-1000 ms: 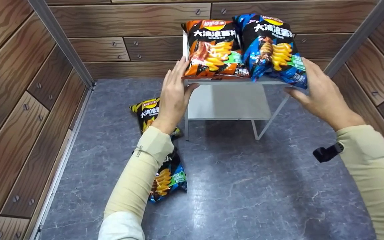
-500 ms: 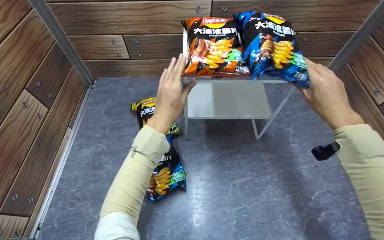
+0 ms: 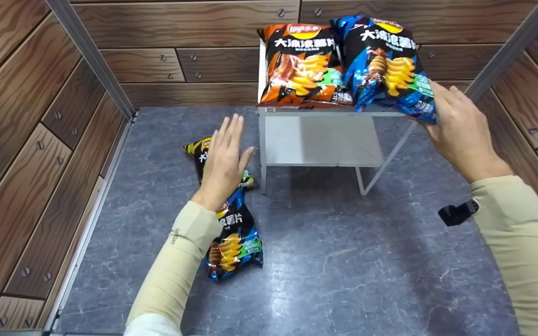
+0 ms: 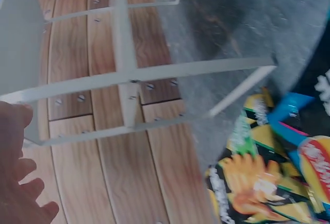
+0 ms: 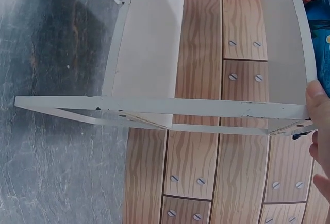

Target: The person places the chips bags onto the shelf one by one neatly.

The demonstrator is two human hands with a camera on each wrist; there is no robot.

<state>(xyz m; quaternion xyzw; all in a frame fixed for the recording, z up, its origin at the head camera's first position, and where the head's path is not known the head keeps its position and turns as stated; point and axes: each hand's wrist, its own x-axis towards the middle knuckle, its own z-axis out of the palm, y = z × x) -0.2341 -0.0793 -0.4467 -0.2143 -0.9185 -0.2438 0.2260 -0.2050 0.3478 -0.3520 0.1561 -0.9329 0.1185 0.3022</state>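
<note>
My left hand is off the small white metal shelf rack, fingers straight, above two chip bags on the floor. It partly hides the yellow-and-black chip bag; a blue-and-black chip bag lies nearer. On the rack's top sit an orange chip bag and a second blue chip bag, which leans over the right front edge. My right hand grips the rack's top corner beside that blue bag. The right wrist view shows its thumb on the white frame corner, other fingers curled beyond.
Wood-patterned panels enclose the grey marbled floor at the back and both sides. Grey metal posts stand at the back corners. A black device is strapped at my right wrist.
My left hand has let go of the rack's left side and moved down and left, toward the floor bags. My right hand keeps its place; the bags on top have barely shifted.
</note>
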